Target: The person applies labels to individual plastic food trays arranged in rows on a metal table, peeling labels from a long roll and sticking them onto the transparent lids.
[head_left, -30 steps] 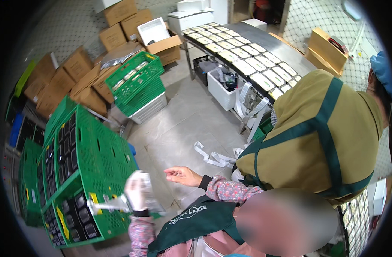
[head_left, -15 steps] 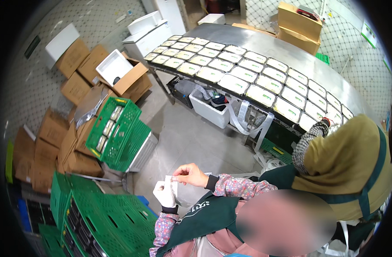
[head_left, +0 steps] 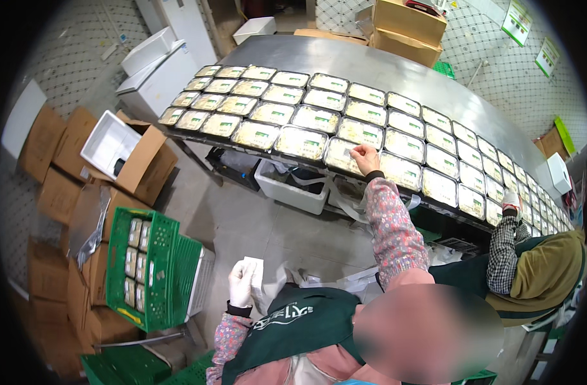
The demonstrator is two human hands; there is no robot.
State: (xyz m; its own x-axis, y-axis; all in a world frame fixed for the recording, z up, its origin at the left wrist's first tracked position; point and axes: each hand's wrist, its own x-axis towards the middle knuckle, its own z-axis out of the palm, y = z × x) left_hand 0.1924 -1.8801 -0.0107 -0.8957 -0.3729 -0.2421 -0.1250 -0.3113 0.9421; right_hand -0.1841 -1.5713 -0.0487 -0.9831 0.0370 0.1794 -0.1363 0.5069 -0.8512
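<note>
My left hand (head_left: 241,282), in a white glove, is closed around a white strip of labels (head_left: 258,272) that hangs down in front of my apron. My bare right hand (head_left: 366,158) reaches over the steel table, fingers pinched together at the top of a clear-lidded food tray (head_left: 342,156) in the front row. Whatever its fingertips hold is too small to make out. Rows of similar black trays with pale food surround it, many with a green and white label (head_left: 316,136) on the lid.
A co-worker's gloved hand (head_left: 510,200) works over trays at the right. Left of me stands a green crate (head_left: 159,269) with packed trays. Cardboard boxes (head_left: 66,186) pile along the left wall. Below the steel table (head_left: 274,51) sits a white foam box (head_left: 290,192).
My right hand has left the label strip and reached forward to a front-row tray. My left hand still holds the strip. The view has swung right; the co-worker's hand remains over the trays.
</note>
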